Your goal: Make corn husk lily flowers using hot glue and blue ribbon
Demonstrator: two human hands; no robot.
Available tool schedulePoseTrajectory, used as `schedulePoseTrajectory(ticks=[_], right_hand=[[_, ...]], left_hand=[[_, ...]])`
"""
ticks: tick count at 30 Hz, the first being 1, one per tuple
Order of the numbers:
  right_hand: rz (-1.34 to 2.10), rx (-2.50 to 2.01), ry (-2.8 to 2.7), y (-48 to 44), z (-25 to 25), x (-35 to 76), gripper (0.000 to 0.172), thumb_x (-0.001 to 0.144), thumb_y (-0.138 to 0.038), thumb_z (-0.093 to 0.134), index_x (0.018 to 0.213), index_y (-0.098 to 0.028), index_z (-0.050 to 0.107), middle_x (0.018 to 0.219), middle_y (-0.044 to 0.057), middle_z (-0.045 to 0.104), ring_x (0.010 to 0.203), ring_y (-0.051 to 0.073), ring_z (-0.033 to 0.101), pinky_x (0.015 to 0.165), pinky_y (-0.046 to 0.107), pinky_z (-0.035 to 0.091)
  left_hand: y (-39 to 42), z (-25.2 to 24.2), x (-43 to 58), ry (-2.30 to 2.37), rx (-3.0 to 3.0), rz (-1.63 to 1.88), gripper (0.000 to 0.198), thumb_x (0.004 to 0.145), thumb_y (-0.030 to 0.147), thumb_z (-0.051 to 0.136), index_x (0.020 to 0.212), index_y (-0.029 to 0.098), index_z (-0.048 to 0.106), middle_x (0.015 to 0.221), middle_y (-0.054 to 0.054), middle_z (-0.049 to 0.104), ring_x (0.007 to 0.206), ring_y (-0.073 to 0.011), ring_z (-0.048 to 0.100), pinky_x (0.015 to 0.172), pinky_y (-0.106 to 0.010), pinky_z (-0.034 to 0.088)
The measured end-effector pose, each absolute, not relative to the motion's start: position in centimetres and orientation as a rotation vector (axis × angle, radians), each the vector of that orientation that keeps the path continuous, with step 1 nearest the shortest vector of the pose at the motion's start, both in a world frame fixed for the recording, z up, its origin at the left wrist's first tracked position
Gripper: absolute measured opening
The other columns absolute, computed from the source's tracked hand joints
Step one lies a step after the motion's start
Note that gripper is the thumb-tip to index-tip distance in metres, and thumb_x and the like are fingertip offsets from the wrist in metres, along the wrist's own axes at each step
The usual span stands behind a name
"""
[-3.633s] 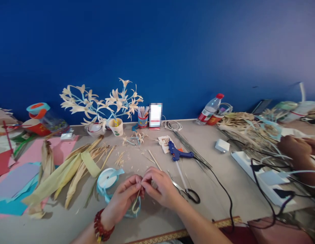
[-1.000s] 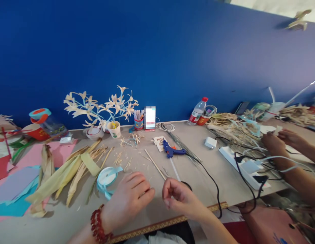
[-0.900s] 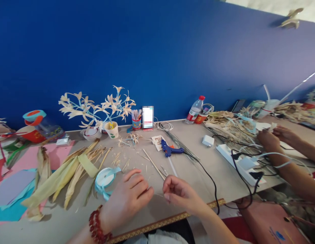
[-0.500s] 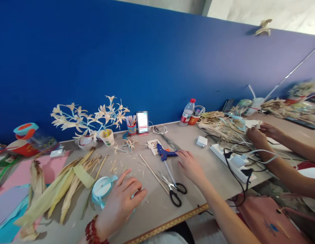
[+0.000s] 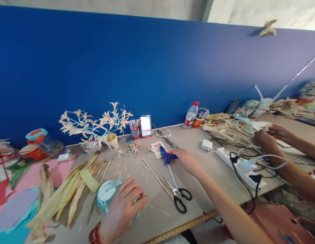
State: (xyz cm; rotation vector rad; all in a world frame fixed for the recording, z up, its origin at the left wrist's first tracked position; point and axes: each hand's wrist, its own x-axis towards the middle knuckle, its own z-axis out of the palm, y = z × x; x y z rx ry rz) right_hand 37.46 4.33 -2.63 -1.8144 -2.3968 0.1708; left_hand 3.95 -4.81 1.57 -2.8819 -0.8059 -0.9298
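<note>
My left hand (image 5: 126, 203), a red bead bracelet at its wrist, is held over the table with fingers spread and loosely bent. Beside it lies a roll of light blue ribbon (image 5: 107, 190); more light blue material shows partly under the hand. My right hand (image 5: 189, 161) has its fingers on the end of the handle of a blue glue gun (image 5: 168, 156), closed round it. From the gun a pale glue stick (image 5: 173, 176) points toward black-handled scissors (image 5: 179, 199). A thin wooden stick (image 5: 157, 178) lies left of the scissors.
Dried corn husks (image 5: 68, 189) lie at left on coloured paper (image 5: 17, 206). Pale husk flowers (image 5: 114, 118) stand in cups at the back. A bottle (image 5: 190, 115) and a power strip (image 5: 240, 167) with cables are at right, near another person's hands (image 5: 269, 139).
My right hand has moved slightly left onto the glue gun's handle. My left hand stays by the ribbon roll. The whole view has shifted a little.
</note>
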Motion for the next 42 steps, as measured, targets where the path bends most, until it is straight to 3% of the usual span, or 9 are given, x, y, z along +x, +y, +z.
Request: schedulePoseTrajectory(ticks=[8,16,18,23,29,42], right_hand=[[0.270,-1.690,-2.416,3.5,-3.0,36.2,0.042,0.087,-0.006,0.044,0.123,-0.018,0.061,0.119,0.011,0.066,0.115,0.025,0.055,0.098,0.038,0.044],[0.386,-1.742,-2.390,3.1,-2.6,36.6,0.050,0.078,0.000,0.048,0.121,-0.019,0.063,0.121,0.008,0.067,0.115,0.024,0.058,0.099,0.035,0.043],[0.416,-1.803,-2.366,3.7,-2.1,37.5,0.046,0.078,-0.003,0.053,0.119,-0.021,0.063,0.119,0.006,0.068,0.112,0.023,0.060,0.095,0.032,0.046],[0.408,-2.139,-2.229,7.8,-1.3,38.4,0.022,0.098,-0.025,0.048,0.112,-0.018,0.063,0.109,0.009,0.068,0.097,0.022,0.065,0.084,0.035,0.052],[0.478,-2.345,-2.288,11.8,-1.9,37.6,0.030,0.096,-0.032,0.058,0.122,-0.017,0.058,0.123,0.009,0.061,0.102,0.022,0.063,0.086,0.042,0.055],[0.404,-2.598,-2.270,11.9,-1.2,40.3,0.032,0.095,-0.032,0.059,0.123,-0.017,0.058,0.123,0.009,0.061,0.102,0.022,0.063,0.085,0.043,0.055]], left_hand=[[-3.8,1.0,4.6,-0.759,-2.947,-0.933,0.032,0.084,0.001,0.044,0.100,0.020,0.064,0.085,-0.004,0.063,0.084,-0.0183,0.057,0.099,-0.050,0.047],[-2.9,0.8,4.6,-0.749,-2.908,-0.974,0.032,0.084,0.001,0.043,0.097,0.020,0.065,0.085,-0.004,0.063,0.083,-0.0180,0.057,0.098,-0.051,0.048],[-2.8,1.0,4.8,-0.773,-2.909,-0.974,0.032,0.083,0.000,0.043,0.096,0.020,0.065,0.085,-0.004,0.063,0.084,-0.0182,0.058,0.099,-0.051,0.047],[-2.6,1.2,5.9,-0.749,-2.949,-0.997,0.036,0.081,-0.001,0.043,0.100,0.020,0.065,0.085,-0.004,0.064,0.088,-0.0192,0.058,0.101,-0.052,0.045],[-2.7,0.9,6.1,-0.790,-2.954,-0.942,0.035,0.080,-0.002,0.045,0.097,0.020,0.065,0.086,-0.004,0.064,0.090,-0.0189,0.058,0.102,-0.049,0.045],[-2.9,0.3,5.5,-0.821,-2.961,-0.986,0.036,0.082,0.000,0.046,0.104,0.021,0.066,0.087,-0.005,0.065,0.090,-0.0189,0.058,0.099,-0.049,0.048]])
